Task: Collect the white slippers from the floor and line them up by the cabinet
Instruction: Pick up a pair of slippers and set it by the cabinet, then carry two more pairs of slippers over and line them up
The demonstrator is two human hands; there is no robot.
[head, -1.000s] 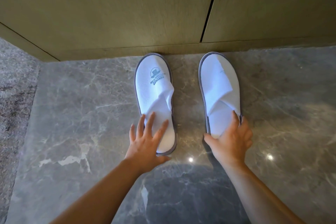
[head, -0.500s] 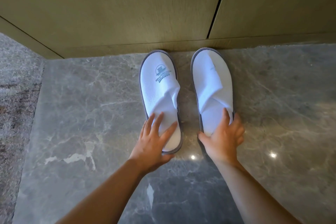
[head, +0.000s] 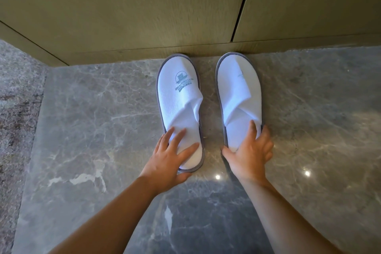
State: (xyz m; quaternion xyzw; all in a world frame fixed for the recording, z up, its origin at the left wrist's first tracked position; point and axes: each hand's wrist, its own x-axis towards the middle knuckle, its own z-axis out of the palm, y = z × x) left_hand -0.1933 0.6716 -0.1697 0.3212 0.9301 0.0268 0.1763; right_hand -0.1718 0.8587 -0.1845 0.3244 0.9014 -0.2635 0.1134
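Two white slippers with grey soles lie side by side on the marble floor, toes at the base of the wooden cabinet [head: 144,16]. The left slipper [head: 179,97] carries a printed logo; the right slipper [head: 239,93] is plain. My left hand [head: 169,156] rests flat on the left slipper's heel, fingers straight and spread, thumb by the heel's end. My right hand [head: 250,152] grips the right slipper's heel, with the thumb on its left edge and the fingers curled over its right edge. Each heel is partly hidden by a hand.
Grey veined marble floor [head: 92,130] spreads on both sides of the slippers. A rough grey carpet [head: 16,109] borders it on the left. The cabinet's corner [head: 64,64] ends at the left, and a door gap [head: 243,4] runs above the right slipper.
Both hands slid the slippers forward until the toes reached the cabinet base. The right slipper came closer to the left one and straightened. The hands kept their hold on the heels.
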